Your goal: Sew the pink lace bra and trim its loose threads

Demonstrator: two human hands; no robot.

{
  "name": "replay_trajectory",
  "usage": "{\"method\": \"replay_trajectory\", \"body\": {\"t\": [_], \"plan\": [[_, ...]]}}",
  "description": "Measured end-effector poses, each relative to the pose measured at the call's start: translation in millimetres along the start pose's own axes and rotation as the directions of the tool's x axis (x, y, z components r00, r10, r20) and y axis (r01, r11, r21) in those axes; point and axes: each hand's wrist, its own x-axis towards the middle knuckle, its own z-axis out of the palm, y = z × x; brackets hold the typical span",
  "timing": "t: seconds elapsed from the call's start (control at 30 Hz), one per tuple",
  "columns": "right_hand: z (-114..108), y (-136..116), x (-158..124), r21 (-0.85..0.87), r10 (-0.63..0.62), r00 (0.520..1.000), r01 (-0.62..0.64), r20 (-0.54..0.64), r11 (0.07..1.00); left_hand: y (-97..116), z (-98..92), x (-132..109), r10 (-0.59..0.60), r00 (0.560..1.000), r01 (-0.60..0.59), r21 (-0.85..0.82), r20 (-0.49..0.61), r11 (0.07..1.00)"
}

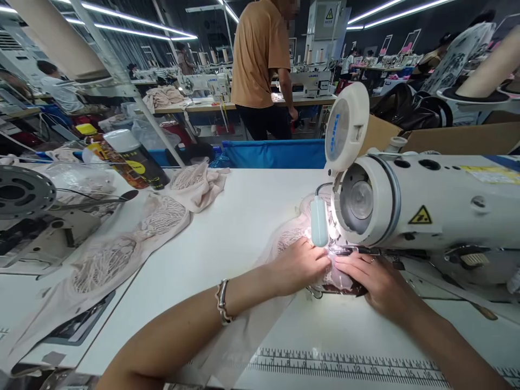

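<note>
At the sewing machine (430, 200), pale pink lace fabric (286, 235) lies under the needle area, lit by a small lamp (319, 222). My left hand (303, 262) is closed on the fabric just left of the needle, fingers bent and pressed together. My right hand (376, 276) grips the fabric's right side, close under the machine head; its thumb is hidden. Between the hands a bunched pink piece of the fabric shows, with a dark edge below it. The needle and presser foot are mostly hidden. A sheer strip of the fabric trails toward the front edge.
A ruler strip (333, 365) runs along the white table's front. At left lie a long lace length (109, 260), a spray can (136, 157), a bottle (117, 160) and another machine (44, 233). Behind are a blue bin (280, 154) and a standing person (260, 65).
</note>
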Motion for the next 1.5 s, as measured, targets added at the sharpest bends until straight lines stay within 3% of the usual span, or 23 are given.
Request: {"method": "replay_trajectory", "body": {"t": [0.1, 0.3, 0.53, 0.7, 0.87, 1.0, 1.5], "plan": [[2.8, 0.4, -2.7, 0.025, 0.023, 1.000, -0.023, 0.008, 0.999, 2.7, 1.5, -0.6, -0.047, 0.999, 0.048, 0.030, -0.009, 0.998], [-0.7, -0.8, -3.7, 0.029, 0.025, 0.999, -0.026, 0.032, 0.999, 1.8, 1.4, -2.3, 0.080, 0.996, -0.078, 0.059, -0.027, 0.995], [1.9, 1.6, -6.3, -0.028, 0.029, 1.000, -0.029, 0.008, 0.999, 7.8, 4.1, -1.8, 0.014, 0.999, -0.010, 0.086, -0.046, 0.996], [1.3, 1.1, -5.6, 0.016, 0.020, 1.000, -0.020, -0.006, 1.000, 14.2, 4.6, 0.0, 0.118, 0.993, -0.118, 0.015, 0.022, 0.993], [-0.7, 1.6, -7.1, 0.052, 0.022, 1.000, -0.021, -0.012, 0.998, 14.5, 5.5, -2.9, 0.034, 0.999, -0.034, 0.008, -0.019, 0.999], [0.2, 0.2, -8.5, 0.064, 0.054, 0.998, -0.052, -0.015, 0.997, 14.5, 6.5, -3.7, 0.052, 0.998, -0.052, 0.007, -0.031, 0.999], [5.0, 2.8, -10.7, 0.042, 0.102, 0.994, -0.103, 0.039, 0.994, -6.2, 5.1, -2.4, -0.092, 0.988, 0.108, -0.125, 0.126, 0.986]]}}
